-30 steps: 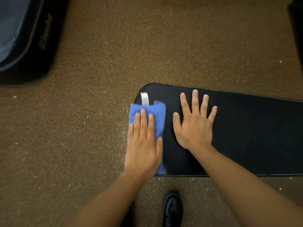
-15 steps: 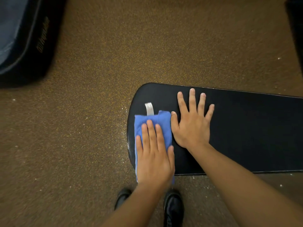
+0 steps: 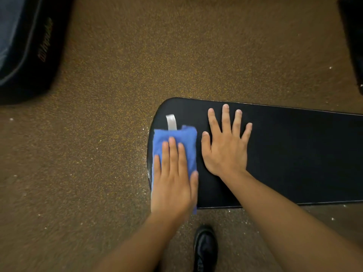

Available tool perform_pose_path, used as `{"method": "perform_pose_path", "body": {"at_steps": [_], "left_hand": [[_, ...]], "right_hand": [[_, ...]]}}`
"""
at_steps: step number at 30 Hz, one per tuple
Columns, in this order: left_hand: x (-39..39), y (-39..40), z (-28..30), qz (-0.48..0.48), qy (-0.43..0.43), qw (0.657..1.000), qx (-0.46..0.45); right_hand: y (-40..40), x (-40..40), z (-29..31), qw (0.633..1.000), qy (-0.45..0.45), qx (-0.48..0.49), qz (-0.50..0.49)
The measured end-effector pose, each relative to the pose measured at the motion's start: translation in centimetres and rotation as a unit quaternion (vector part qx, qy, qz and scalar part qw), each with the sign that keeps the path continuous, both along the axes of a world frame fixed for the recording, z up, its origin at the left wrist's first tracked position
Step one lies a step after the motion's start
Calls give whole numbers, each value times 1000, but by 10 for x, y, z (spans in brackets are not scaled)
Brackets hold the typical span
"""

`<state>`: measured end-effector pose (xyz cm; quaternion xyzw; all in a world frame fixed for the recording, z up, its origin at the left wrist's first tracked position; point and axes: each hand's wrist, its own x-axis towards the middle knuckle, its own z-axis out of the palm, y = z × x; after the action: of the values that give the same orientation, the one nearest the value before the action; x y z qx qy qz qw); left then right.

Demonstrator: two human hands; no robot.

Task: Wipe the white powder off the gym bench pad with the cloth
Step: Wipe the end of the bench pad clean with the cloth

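Note:
The black gym bench pad [image 3: 294,154] runs from the middle to the right edge of the head view, its rounded end at the left. A folded blue cloth [image 3: 186,140] lies on that rounded end, with a white tag [image 3: 171,122] sticking out beyond it. My left hand [image 3: 173,179] presses flat on the cloth with straight fingers. My right hand [image 3: 225,146] rests flat on the pad just right of the cloth, fingers spread. A little white powder shows along the pad's left rim [image 3: 149,173].
Brown speckled rubber floor [image 3: 117,95] surrounds the bench, with white powder specks beside the pad's left end. A dark padded piece of equipment [image 3: 25,46] sits at the top left, another dark object [image 3: 353,36] at the top right. My black shoe [image 3: 205,246] stands below the pad.
My left hand slid the cloth right towards my right hand, then back left to the pad's rounded edge. My right hand stayed planted on the pad.

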<state>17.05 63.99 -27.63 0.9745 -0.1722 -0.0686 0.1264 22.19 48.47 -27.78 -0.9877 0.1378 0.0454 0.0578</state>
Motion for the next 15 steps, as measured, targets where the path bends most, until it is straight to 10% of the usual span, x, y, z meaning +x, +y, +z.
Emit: {"method": "perform_pose_path", "body": {"at_steps": [15], "left_hand": [[53,-2,-3,18,-15,1000,-2]], "right_hand": [[0,-1,0,1000,-3,3,-1]]}}
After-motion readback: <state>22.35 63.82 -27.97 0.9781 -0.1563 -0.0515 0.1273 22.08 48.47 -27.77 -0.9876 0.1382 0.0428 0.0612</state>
